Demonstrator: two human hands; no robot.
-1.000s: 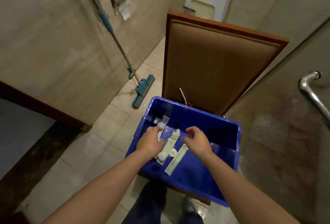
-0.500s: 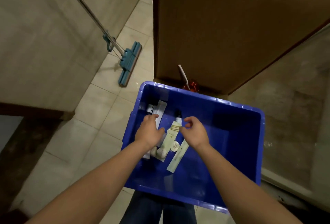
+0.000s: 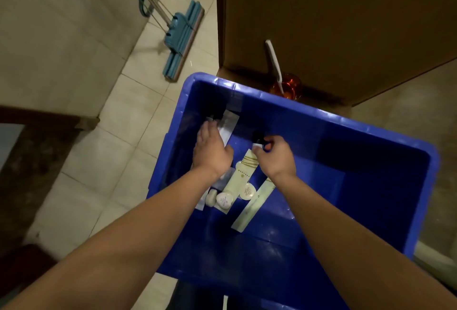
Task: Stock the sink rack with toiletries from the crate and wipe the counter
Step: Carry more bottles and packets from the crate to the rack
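- Resting left hand (image 3: 213, 154), fingers straight, on silver sachet (image 3: 228, 125) at ten o'clock in blue crate (image 3: 371, 198).
- Pinching cream tube (image 3: 243, 173) by its dark cap with right hand (image 3: 275, 159), fingers curled.

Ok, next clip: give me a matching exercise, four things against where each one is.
1 mop
2 orange holder
3 cream tube
4 silver packet

a partly covered by the left hand
b on the tiled floor, left of the crate
c behind the crate's far rim
d in the crate, pinched near its cap by the right hand

Pairs: 1-b, 2-c, 3-d, 4-a.
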